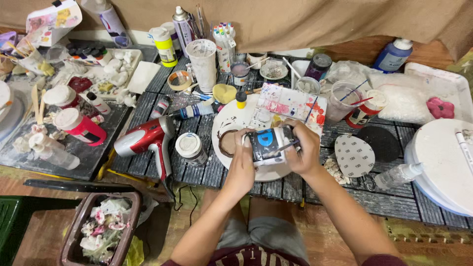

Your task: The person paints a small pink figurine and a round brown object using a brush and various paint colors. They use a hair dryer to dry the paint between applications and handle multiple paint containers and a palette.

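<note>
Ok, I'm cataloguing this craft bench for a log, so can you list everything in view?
Small white jar with dark and blue label: one, held over the plate.
Round white plate: one, table centre.
Red and silver hair dryer: one, left of plate.
White-lidded jar: one, beside the dryer.
Stained paint palette: one, white with red marks, behind the hands.
Yellow-green bottle: one, back left.
Brown bin of scraps: one, on the floor at left.
Left hand: grips the jar.
Right hand: grips the jar, holding a thin tool.
</note>
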